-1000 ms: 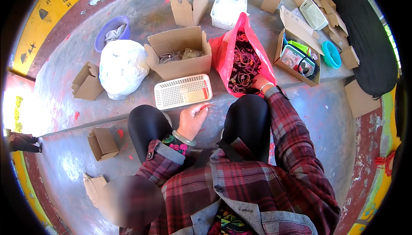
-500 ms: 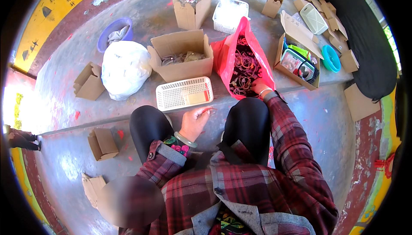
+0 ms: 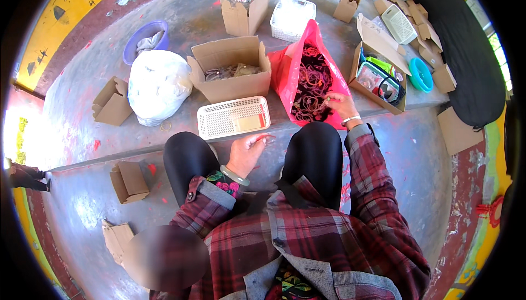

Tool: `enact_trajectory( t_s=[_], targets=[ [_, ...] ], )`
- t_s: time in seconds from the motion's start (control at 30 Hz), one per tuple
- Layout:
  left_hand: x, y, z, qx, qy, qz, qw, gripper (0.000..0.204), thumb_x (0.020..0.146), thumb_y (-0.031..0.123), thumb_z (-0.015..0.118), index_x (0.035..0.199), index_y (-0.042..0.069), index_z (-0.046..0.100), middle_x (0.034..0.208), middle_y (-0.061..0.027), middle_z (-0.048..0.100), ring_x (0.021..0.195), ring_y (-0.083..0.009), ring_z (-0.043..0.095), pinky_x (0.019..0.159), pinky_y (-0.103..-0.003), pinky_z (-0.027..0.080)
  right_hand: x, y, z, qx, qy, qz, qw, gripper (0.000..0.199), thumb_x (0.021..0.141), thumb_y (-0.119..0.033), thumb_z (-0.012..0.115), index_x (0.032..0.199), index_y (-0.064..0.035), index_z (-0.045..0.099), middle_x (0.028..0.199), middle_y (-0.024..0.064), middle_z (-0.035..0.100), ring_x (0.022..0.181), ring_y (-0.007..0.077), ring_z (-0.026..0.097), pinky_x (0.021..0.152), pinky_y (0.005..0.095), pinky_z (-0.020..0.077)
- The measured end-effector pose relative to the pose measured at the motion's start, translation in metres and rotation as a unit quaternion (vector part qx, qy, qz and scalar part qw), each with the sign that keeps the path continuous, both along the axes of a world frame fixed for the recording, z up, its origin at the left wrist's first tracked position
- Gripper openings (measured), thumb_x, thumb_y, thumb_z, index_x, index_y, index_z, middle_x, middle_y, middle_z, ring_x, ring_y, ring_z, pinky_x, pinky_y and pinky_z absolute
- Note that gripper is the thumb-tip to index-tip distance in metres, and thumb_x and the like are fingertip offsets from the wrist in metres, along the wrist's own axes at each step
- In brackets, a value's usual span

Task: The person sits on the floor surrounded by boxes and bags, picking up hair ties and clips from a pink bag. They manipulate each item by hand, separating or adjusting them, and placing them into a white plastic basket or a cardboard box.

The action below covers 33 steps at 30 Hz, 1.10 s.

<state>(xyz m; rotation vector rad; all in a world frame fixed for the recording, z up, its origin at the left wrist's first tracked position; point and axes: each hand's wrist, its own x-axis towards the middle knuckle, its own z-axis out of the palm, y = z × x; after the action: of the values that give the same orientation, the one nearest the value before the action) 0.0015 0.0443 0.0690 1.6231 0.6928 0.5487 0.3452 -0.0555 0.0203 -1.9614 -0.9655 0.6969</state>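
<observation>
A red plastic bag (image 3: 284,78) stands open just past my knees, filled with a tangle of thin hoops, perhaps bracelets (image 3: 312,84), in pink, brown and dark tones. At the bag's right side my right hand (image 3: 342,108) is over the hoops with its fingertips pinched; whatever is between them is too small to make out. My left hand (image 3: 245,155) is above my lap between the knees, thumb against fingers, gripping a thin reddish strip (image 3: 265,136). A white perforated basket (image 3: 216,119) with a flat tan-and-red packet (image 3: 251,122) inside sits just beyond the left hand.
Behind the basket stands a cardboard box (image 3: 235,84) of clear packets. A stuffed white bag (image 3: 159,89) and purple basin (image 3: 130,48) are left; another box (image 3: 378,89) and turquoise basin (image 3: 421,75) are right. A concrete step edge (image 3: 109,159) crosses before my knees.
My right hand has lifted from deep among the hoops up to the bag's right side, more of it now showing. My left hand has stayed nearly still with the thin strip.
</observation>
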Motion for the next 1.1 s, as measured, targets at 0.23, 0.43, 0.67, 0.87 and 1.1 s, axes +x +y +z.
enact_trajectory(
  t_s=[0.23, 0.43, 0.67, 0.87, 1.1],
  targets=[
    [-0.004, -0.003, -0.001, -0.007, -0.004, 0.006, 1.000, 0.020, 0.084, 0.011, 0.055, 0.098, 0.000, 0.064, 0.082, -0.0070, 0.067, 0.074, -0.0066, 0.059, 0.067, -0.023, 0.047, -0.015, -0.008, 0.035, 0.219, 0.214, -0.066, 0.949, 0.021, 0.077, 0.003, 0.060, 0.097, 0.0000, 0.064, 0.094, 0.0011, 0.062, 0.083, 0.0079, 0.056, 0.076, 0.0215, 0.0448],
    [-0.002, -0.005, 0.010, -0.028, -0.012, -0.005, 1.000, 0.020, 0.084, 0.010, 0.054, 0.099, -0.001, 0.063, 0.082, -0.0059, 0.067, 0.075, -0.0068, 0.060, 0.067, -0.023, 0.047, -0.002, 0.009, 0.043, 0.166, -0.199, -0.064, 0.964, 0.020, 0.064, -0.011, 0.071, 0.084, -0.0110, 0.069, 0.084, 0.0069, 0.061, 0.085, 0.0194, 0.059, 0.075, 0.0283, 0.0460],
    [-0.005, -0.010, 0.005, -0.001, 0.010, -0.006, 1.000, 0.019, 0.085, 0.009, 0.053, 0.098, -0.002, 0.063, 0.084, -0.0052, 0.066, 0.073, -0.0069, 0.059, 0.066, -0.022, 0.048, -0.011, 0.023, 0.038, 0.105, -0.201, -0.147, 0.963, 0.017, 0.065, -0.014, 0.070, 0.080, -0.0066, 0.067, 0.077, 0.0095, 0.060, 0.069, 0.0220, 0.059, 0.065, 0.0294, 0.0464],
    [-0.008, -0.009, 0.021, -0.079, -0.002, -0.007, 0.997, 0.020, 0.085, 0.007, 0.053, 0.099, -0.003, 0.063, 0.090, -0.0057, 0.065, 0.081, -0.0088, 0.058, 0.074, -0.023, 0.047, -0.022, 0.020, 0.055, 0.203, 0.098, -0.086, 0.970, 0.011, 0.073, -0.005, 0.066, 0.083, -0.0006, 0.064, 0.077, 0.0048, 0.062, 0.066, 0.0092, 0.056, 0.059, 0.0214, 0.0430],
    [-0.011, -0.009, 0.028, -0.333, -0.084, -0.024, 0.939, 0.026, 0.086, 0.009, 0.051, 0.106, -0.007, 0.056, 0.098, -0.0096, 0.062, 0.089, -0.0162, 0.060, 0.080, -0.027, 0.048, -0.088, -0.007, 0.095, 0.295, 0.471, 0.008, 0.831, 0.013, 0.079, -0.004, 0.061, 0.090, 0.0006, 0.061, 0.083, 0.0108, 0.063, 0.080, 0.0214, 0.061, 0.072, 0.0318, 0.0492]
  ],
)
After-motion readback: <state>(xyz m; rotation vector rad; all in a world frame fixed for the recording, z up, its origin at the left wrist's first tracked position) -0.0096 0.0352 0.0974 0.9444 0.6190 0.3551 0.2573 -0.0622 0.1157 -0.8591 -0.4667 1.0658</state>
